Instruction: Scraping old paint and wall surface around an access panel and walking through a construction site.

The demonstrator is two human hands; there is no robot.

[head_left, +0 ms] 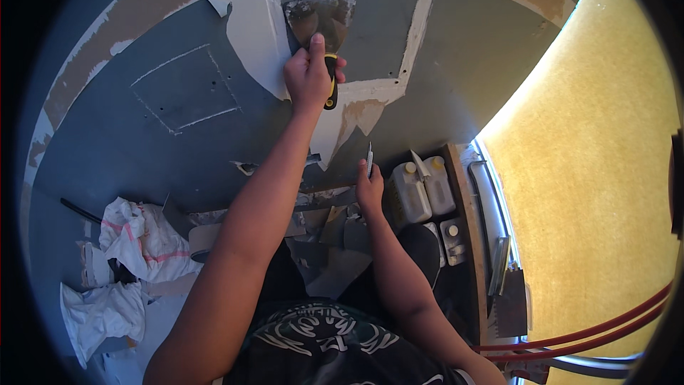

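Note:
My left hand is closed round the black-and-yellow handle of a putty knife, its thumb pressed along the base of the wide, smeared blade. The blade lies over the upper left of a grey rectangular patch bordered by rough white plaster; firm contact is hard to tell. Lower and to the right, my right hand grips a slim utility knife with its tip pointing up, held in front of the grey wall covering. Torn covering exposes white and brown wall below the patch.
A thin white rectangle outline marks the wall at left. White sacks lie lower left, and torn grey scraps lie below my hands. Plastic jugs stand at right beside a wooden edge, a saw and red hoses.

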